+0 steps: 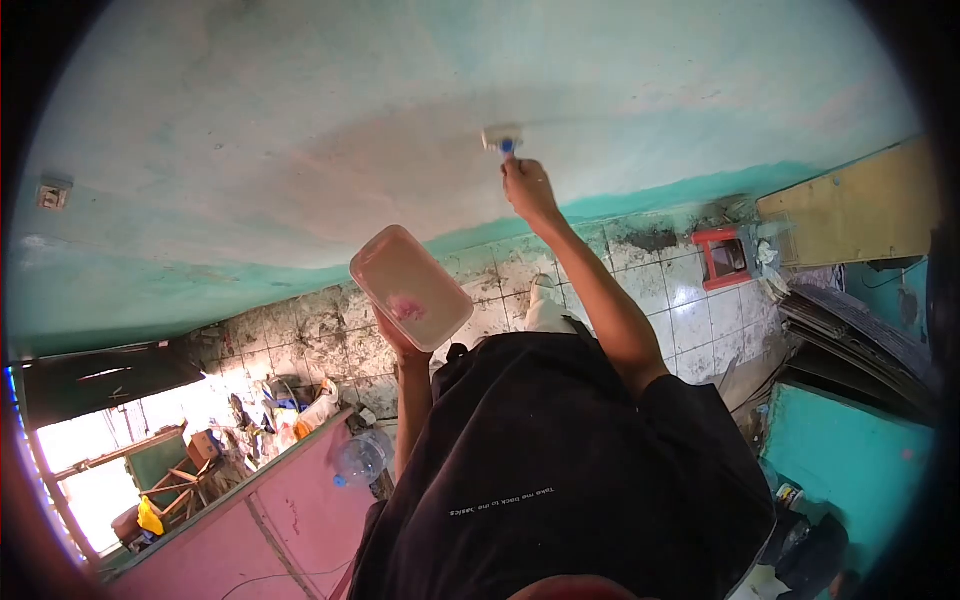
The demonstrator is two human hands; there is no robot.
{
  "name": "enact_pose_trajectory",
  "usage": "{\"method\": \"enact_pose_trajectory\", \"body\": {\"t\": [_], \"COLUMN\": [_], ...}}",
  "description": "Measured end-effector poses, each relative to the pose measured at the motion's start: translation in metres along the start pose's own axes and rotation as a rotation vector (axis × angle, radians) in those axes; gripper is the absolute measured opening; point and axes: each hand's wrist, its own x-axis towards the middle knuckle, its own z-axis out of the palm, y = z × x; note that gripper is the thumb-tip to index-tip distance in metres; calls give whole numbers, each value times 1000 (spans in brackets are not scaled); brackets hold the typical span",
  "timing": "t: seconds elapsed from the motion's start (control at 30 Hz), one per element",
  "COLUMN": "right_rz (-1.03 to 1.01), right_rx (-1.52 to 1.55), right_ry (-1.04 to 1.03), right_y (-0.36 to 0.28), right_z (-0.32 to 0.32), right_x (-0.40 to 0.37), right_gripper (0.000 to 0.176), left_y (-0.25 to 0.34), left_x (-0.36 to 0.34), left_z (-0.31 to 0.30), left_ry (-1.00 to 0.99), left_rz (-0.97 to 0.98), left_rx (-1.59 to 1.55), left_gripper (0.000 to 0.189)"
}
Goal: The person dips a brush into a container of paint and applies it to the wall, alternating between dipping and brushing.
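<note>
My right hand (528, 188) is closed round the handle of a paint brush (503, 138) with a blue part near its head. The bristles meet the wall (400, 130), which is turquoise with a broad paler, pinkish area. On the left, my left hand (402, 343) holds up a rounded rectangular plastic container (412, 285) from its lower side, and most of the fingers are hidden beneath it. Pale contents with a pink patch show inside the container.
A red stool (722, 258) stands on the stained tiled floor (640, 300). Stacked sheets (850, 335) lie at the right. A large clear bottle (362, 458) is beside a pink partition (270, 530). A wall socket (53, 194) is at the far left.
</note>
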Motion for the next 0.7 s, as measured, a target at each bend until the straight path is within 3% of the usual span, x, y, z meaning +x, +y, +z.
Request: {"method": "enact_pose_trajectory", "body": {"t": [0.03,0.07,0.13,0.17,0.27,0.33,0.4,0.43,0.5,0.57,0.63,0.67,0.7], "right_rz": [-207,-204,-634,-622,-499,-561,-321,-318,498,85,46,-56,-434], "right_rx": [-81,-85,-115,-74,98,-271,-211,-208,23,-307,89,79,-16], "right_ry": [-4,-6,73,44,39,264,69,67,-121,124,12,22,120], "right_y": [-24,-48,-78,-75,26,146,196,197,193,161,-9,-64,-89], "right_z": [-9,-17,-27,-25,7,24,17,9,-6,-8,-36,-47,-53], "right_x": [-14,-27,-45,-41,20,56,48,45,44,62,2,-24,-32], "right_gripper": [41,41,41,40,45,47,48,48,50,51,52,52,49], "left_y": [1,0,-4,-5,-6,-6,-7,-7,-8,-1,-2,-1,1], "left_x": [0,-2,-3,-2,-2,4,14,13,11,6,2,-3,-6], "left_z": [0,-1,-2,-2,-5,-10,-16,-20,-17,12,27,31,35], "left_ry": [-44,-85,-43,-12,-85,-90,-97,-84,-76,-101,-150,-199,-192], "left_rz": [-12,-26,20,69,54,10,-23,-24,-23,-50,-22,-1,-3], "left_rx": [8,16,80,143,149,91,29,14,-7,-73,-20,41,44], "left_gripper": [44,45,45,46,46,46,46,47,49,54,57,59,59]}}
